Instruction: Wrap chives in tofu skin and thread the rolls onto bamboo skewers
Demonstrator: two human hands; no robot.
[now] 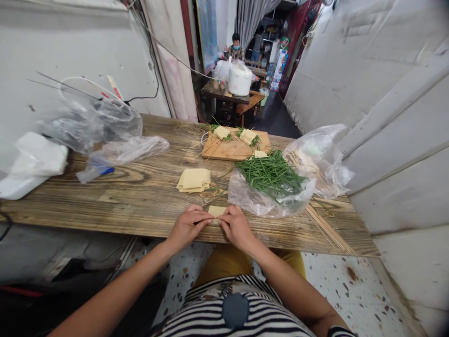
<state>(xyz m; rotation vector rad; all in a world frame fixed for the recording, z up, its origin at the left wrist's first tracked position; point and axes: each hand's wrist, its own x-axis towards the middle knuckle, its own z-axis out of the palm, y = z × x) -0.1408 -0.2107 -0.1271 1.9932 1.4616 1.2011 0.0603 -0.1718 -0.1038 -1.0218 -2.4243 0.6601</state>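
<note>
A small pale-yellow tofu sheet (217, 211) lies at the front edge of the wooden table, and both my hands pinch its near edge. My left hand (189, 222) has its fingers closed on the left side; my right hand (237, 225) grips the right side, thumb and fingertips together. Just beyond sits a stack of similar sheets (194, 179). To the right, cut green chives (271, 174) are heaped on a clear plastic bag (242, 194). Skewered sheet rolls with greens inside (248, 136) rest on a cutting board (224, 149) farther back.
Thin wooden skewers (329, 229) lie at the table's right front, below another plastic bag (319, 164). Crumpled bags (101, 126) and a white object (33, 164) occupy the left end. Beyond the table, a masked person (236, 49) sits behind a white rice cooker (240, 79).
</note>
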